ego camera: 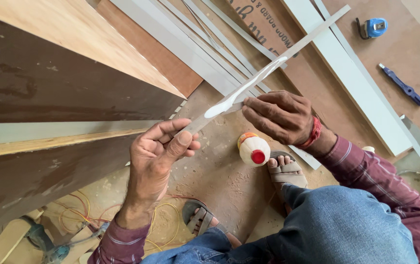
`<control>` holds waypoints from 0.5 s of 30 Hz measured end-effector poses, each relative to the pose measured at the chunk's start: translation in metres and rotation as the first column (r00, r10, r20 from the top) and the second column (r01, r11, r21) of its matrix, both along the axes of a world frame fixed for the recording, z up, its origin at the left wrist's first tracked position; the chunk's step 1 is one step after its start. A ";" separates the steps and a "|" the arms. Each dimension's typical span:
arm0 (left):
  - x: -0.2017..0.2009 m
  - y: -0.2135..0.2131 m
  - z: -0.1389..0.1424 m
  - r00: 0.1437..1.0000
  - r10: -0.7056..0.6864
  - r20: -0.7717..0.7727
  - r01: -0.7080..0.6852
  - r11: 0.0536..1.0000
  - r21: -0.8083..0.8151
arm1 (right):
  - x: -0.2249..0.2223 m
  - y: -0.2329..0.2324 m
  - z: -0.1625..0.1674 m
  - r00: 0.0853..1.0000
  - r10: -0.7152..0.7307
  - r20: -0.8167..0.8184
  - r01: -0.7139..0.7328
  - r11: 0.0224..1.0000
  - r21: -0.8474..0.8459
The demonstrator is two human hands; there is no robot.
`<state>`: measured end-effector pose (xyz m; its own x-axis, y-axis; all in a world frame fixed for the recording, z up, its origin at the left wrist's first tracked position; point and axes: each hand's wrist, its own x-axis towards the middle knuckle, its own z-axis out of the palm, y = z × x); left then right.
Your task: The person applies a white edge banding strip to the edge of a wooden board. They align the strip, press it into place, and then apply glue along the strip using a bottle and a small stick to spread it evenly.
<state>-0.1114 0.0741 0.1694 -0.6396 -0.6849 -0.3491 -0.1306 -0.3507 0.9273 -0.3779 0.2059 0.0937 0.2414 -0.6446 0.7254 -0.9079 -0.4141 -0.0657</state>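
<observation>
The left hand [154, 161] pinches the near end of a long grey laminate strip [288, 54], thumb and fingers clamped on it; the strip runs from the hand out toward 1 o'clock, raised above the floor; a streak of white glue [237, 95] lies wet along its middle. The right hand [281, 117] sits at the glue, its fingers curled together on the strip and spreading the streak. To do this well, I judge the left grip should stay firm so the strip does not flex, and the smear should be thin and even to both edges. A glue bottle [254, 150] lies on the floor at 6 o'clock of the right hand; a tape measure [376, 27] rests well apart at 2 o'clock.
</observation>
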 end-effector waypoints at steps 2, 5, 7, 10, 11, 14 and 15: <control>-0.001 -0.001 -0.001 1.000 0.011 -0.012 -0.011 1.000 0.018 | -0.001 0.001 -0.002 1.000 0.011 0.000 -0.011 1.000 -0.025; 0.000 -0.003 -0.001 0.999 0.027 -0.017 -0.026 1.000 0.015 | -0.001 0.004 -0.005 0.997 0.037 0.068 -0.037 0.999 -0.012; 0.001 -0.003 -0.001 1.000 0.025 -0.019 -0.025 1.000 -0.003 | 0.001 0.004 -0.008 0.965 0.017 0.261 -0.025 0.999 0.031; 0.001 0.000 -0.001 1.000 0.009 -0.018 -0.009 1.000 -0.022 | 0.007 0.001 -0.017 0.815 -0.032 0.579 -0.089 0.980 0.180; 0.001 0.001 -0.001 1.000 0.008 -0.017 -0.008 1.000 -0.021 | 0.008 0.000 -0.020 0.735 -0.060 0.675 -0.134 0.963 0.232; 0.001 0.000 -0.001 1.000 0.005 -0.020 -0.006 1.000 -0.026 | 0.016 0.000 -0.031 0.123 -0.107 0.987 -0.410 0.900 0.148; 0.001 0.001 -0.002 1.000 0.007 -0.020 -0.007 1.000 -0.026 | 0.017 0.000 -0.035 0.007 -0.141 0.990 -0.469 0.874 0.127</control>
<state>-0.1100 0.0750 0.1679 -0.6416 -0.6979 -0.3184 -0.1096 -0.3274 0.9385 -0.3613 0.2058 0.0592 -0.3366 -0.9348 0.1136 0.2460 -0.2037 -0.9476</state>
